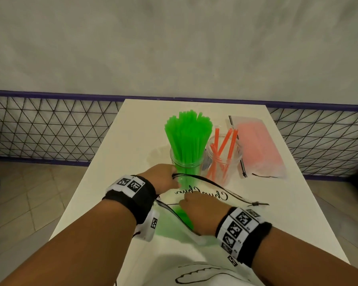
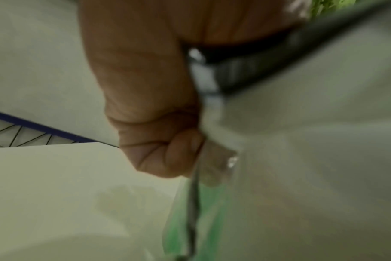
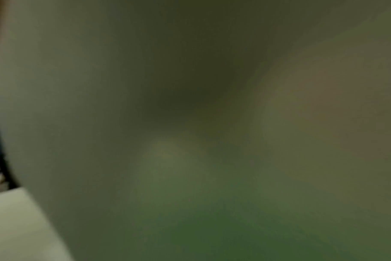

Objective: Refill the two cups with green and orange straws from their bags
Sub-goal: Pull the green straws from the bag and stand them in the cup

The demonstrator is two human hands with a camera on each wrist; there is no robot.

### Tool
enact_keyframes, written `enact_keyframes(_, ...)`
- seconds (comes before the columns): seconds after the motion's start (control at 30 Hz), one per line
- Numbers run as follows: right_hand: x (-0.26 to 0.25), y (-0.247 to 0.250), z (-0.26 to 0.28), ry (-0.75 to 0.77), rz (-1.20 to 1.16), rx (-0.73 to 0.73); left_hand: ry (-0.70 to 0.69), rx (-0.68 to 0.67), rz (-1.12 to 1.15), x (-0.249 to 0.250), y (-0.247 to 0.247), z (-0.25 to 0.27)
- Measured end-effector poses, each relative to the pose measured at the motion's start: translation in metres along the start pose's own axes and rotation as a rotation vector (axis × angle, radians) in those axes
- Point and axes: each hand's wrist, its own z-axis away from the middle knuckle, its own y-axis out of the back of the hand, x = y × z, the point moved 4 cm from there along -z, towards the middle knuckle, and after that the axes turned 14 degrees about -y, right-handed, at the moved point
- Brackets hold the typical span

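A clear cup (image 1: pixel 185 165) stands packed with green straws (image 1: pixel 188 137). To its right a second clear cup (image 1: pixel 235 157) holds a few orange straws (image 1: pixel 222 147). In front lies a frosted zip bag (image 1: pixel 213 200) with black script, and green straws (image 1: pixel 183 217) lie inside it. My left hand (image 1: pixel 173 176) pinches the bag's mouth edge beside the green cup; the left wrist view shows the thumb and finger of the left hand (image 2: pixel 196 155) nipping the plastic. My right hand (image 1: pixel 189 203) is in the bag's mouth, fingers curled down on the green straws and mostly hidden. The right wrist view is a blur of frosted bag (image 3: pixel 190 106).
A frosted bag of orange straws (image 1: pixel 258 149) lies at the right of the white table (image 1: pixel 132 131), behind the orange cup. A wire-mesh fence with a purple rail (image 1: pixel 50 129) runs behind the table. Tiled floor (image 1: pixel 29 193) lies to the left.
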Motion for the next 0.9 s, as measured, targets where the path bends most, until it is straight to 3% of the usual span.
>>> enact_keyframes(0.17,-0.012,-0.028,-0.005,0.042,0.008,0.041,-0.038,-0.007,0.092,0.003,-0.005,0.000)
enact_keyframes(0.5,0.010,-0.023,-0.021,-0.095,-0.296,0.022,0.051,-0.108,0.111,-0.012,-0.004,0.006)
enact_keyframes(0.77,0.017,0.035,0.011,0.046,-0.524,0.162,0.201,-0.145,0.162,-0.018,0.014,0.012)
enact_keyframes(0.9,0.034,0.067,0.025,-0.018,-0.811,0.261,0.221,-0.129,0.290,-0.027,0.025,0.012)
